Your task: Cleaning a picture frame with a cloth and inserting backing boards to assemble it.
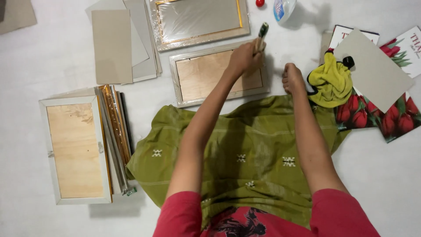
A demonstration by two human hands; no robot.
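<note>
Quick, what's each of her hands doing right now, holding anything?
Left hand: closed around a green-handled tool, over the face-down picture frame.
Right hand: closed in a fist, apparently empty.

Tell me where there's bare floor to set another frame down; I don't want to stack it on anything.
Free patches: the white floor left of the grey boards, above the face-down frame; and the lower right, below the tulip prints. Crowded: around the left hand with its tool, the middle frame, the right hand and the yellow cloth.
</note>
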